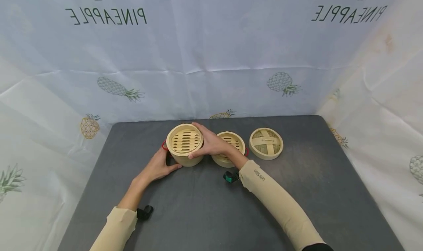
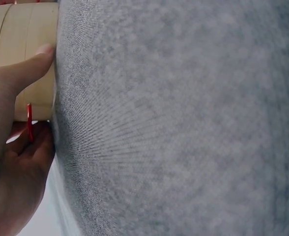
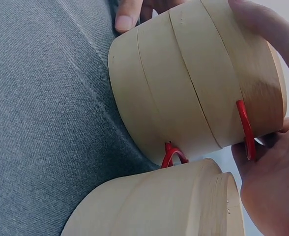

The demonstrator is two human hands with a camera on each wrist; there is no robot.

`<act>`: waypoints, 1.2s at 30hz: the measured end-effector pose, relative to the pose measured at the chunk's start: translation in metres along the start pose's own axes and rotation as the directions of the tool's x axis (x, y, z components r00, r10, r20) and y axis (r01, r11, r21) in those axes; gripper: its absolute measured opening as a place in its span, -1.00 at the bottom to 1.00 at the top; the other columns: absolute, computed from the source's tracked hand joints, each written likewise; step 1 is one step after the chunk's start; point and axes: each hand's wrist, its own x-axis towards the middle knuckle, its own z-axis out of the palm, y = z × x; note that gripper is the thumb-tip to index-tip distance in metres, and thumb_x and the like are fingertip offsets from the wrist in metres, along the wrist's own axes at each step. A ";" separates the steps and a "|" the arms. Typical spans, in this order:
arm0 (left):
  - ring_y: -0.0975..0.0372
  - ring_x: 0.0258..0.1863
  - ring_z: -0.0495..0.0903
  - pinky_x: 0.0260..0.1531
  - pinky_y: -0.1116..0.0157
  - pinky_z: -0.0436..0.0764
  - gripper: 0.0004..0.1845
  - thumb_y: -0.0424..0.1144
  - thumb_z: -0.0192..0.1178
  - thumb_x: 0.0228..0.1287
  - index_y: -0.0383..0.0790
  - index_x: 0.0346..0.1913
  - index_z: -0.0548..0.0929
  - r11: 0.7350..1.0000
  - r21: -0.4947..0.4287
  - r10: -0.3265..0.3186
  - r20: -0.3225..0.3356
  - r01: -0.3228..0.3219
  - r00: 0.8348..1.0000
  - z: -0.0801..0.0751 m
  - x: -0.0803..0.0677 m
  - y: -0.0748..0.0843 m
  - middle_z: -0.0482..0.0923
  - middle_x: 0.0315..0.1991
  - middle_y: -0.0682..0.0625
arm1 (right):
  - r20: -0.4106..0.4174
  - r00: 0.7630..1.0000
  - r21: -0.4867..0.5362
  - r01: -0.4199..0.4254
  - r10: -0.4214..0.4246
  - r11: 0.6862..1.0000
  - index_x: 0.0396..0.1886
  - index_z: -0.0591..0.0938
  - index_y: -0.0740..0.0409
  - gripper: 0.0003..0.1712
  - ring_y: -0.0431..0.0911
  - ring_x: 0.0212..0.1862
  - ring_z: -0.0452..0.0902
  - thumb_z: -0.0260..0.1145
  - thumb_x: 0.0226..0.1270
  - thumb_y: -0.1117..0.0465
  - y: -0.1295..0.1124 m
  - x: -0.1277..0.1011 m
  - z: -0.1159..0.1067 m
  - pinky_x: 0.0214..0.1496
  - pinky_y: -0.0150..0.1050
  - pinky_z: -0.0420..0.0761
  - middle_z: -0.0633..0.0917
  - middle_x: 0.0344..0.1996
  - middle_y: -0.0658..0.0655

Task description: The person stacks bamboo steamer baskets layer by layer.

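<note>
Two round bamboo steamer baskets stand stacked at the table's far side, left of its middle. My right hand (image 1: 211, 142) grips the upper steamer basket (image 1: 185, 141) by its rim, fingers at the back and thumb at the front. Lower down, my left hand (image 1: 158, 166) holds the lower steamer basket (image 3: 157, 93) from the left, its thumb (image 2: 34, 66) lying along the wall near the table. Red loop handles stick out from the sides, one (image 3: 246, 128) beside my right fingers. A third steamer basket (image 1: 224, 160), slatted inside, sits just right of the stack, partly behind my right wrist.
A woven bamboo lid (image 1: 266, 144) with crossed strips lies to the right of the third basket. The dark grey table (image 1: 198, 214) ends at a white pineapple-print curtain (image 1: 205, 53) behind. Black wrist cameras (image 1: 144, 212) sit on both forearms, close over the table.
</note>
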 end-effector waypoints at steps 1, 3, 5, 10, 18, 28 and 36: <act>-0.16 0.32 0.59 0.29 -0.20 0.57 0.16 -0.15 0.65 0.21 -0.30 0.71 0.13 1.000 -0.006 0.005 -0.005 -0.005 1.000 0.001 0.000 -0.002 0.40 0.52 -0.35 | -0.001 1.000 -0.006 -0.001 0.001 1.000 0.84 -0.11 -0.07 0.51 0.16 0.71 0.24 0.70 0.13 -0.13 0.000 0.000 0.001 0.67 0.21 0.35 0.21 0.72 0.19; -0.13 0.31 0.59 0.28 -0.20 0.57 0.18 -0.08 0.66 0.21 -0.22 0.73 0.11 1.000 -0.020 0.014 -0.019 -0.015 1.000 0.005 -0.002 -0.007 0.40 0.52 -0.33 | -0.006 1.000 -0.009 0.000 0.000 1.000 0.84 -0.12 -0.08 0.55 0.16 0.72 0.22 0.71 0.10 -0.25 0.002 -0.001 0.002 0.68 0.21 0.34 0.19 0.73 0.19; -0.13 0.29 0.60 0.26 -0.20 0.57 0.19 -0.08 0.66 0.20 -0.22 0.74 0.10 1.000 -0.019 0.016 -0.023 -0.017 1.000 0.006 -0.003 -0.008 0.41 0.51 -0.34 | -0.013 1.000 -0.008 0.005 -0.005 1.000 0.84 -0.12 -0.09 0.59 0.16 0.73 0.20 0.71 0.06 -0.33 0.003 -0.003 0.003 0.69 0.21 0.33 0.18 0.74 0.19; -0.12 0.19 0.63 0.15 -0.18 0.61 0.21 -0.17 0.68 0.14 -0.28 0.72 0.11 0.999 -0.002 0.035 -0.051 -0.036 0.998 0.006 -0.006 -0.004 0.45 0.45 -0.37 | -0.030 0.999 -0.028 0.034 -0.034 0.999 0.83 -0.10 -0.03 0.65 0.15 0.75 0.14 0.70 -0.03 -0.45 0.008 -0.010 0.002 0.72 0.22 0.27 0.17 0.74 0.19; -0.11 0.16 0.63 0.14 -0.15 0.60 0.21 -0.21 0.67 0.16 -0.28 0.73 0.09 1.000 -0.016 0.021 -0.031 -0.021 0.999 0.003 -0.006 -0.002 0.46 0.42 -0.36 | -0.058 0.996 -0.088 0.059 -0.065 0.994 0.82 -0.03 0.04 0.70 0.14 0.78 0.06 0.61 -0.13 -0.61 0.008 -0.025 -0.011 0.74 0.26 0.21 0.14 0.76 0.20; -0.03 0.04 0.64 0.03 -0.09 0.61 0.15 -0.05 0.69 0.13 -0.21 0.68 0.23 0.994 -0.014 0.108 -0.096 -0.110 0.990 0.009 -0.002 -0.014 0.56 0.25 -0.30 | -0.109 0.993 -0.153 0.018 -0.035 0.988 0.83 -0.03 0.00 0.65 0.21 0.78 0.06 0.70 -0.07 -0.49 0.012 -0.053 -0.033 0.69 0.35 0.26 0.10 0.77 0.22; -0.08 0.14 0.64 0.16 -0.15 0.60 0.12 -0.16 0.67 0.17 -0.29 0.67 0.19 1.000 0.009 0.025 -0.021 -0.025 0.999 0.003 0.001 -0.003 0.54 0.31 -0.31 | -0.133 0.991 -0.200 -0.019 -0.008 0.980 0.82 -0.02 0.03 0.60 0.28 0.75 0.08 0.77 -0.02 -0.28 0.023 -0.072 -0.044 0.64 0.41 0.28 0.08 0.77 0.25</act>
